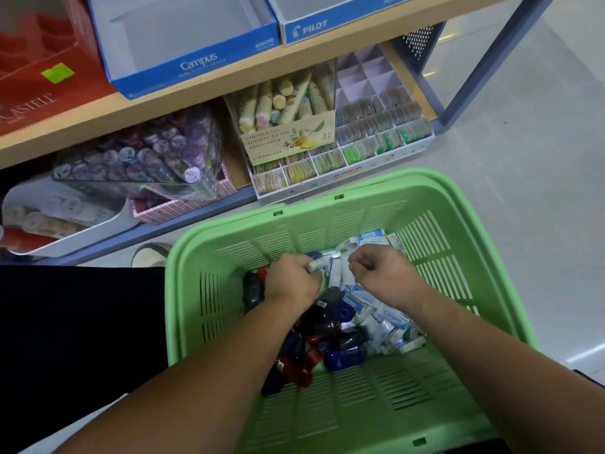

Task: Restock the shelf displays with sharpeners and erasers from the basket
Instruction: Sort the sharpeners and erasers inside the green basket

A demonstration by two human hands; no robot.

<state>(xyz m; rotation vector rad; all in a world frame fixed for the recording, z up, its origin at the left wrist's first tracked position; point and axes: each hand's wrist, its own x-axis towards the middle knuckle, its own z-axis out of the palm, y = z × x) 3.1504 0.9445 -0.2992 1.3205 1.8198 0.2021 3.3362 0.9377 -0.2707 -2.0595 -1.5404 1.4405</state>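
The fingers (306,270) of our left hand (291,280) curl round a clutch of white erasers (319,264), the top one lying crosswise to the forearm. Our right hand (384,273) bends onto more of them just beside it (whether it holds one, we cannot tell). Both sit deep in the green basket (442,204), with dark sharpeners (340,355) heaped nearer us. The empty Campus box (196,63) lies up and leftward on the shelf (229,81), so we judge the left hand nearer.
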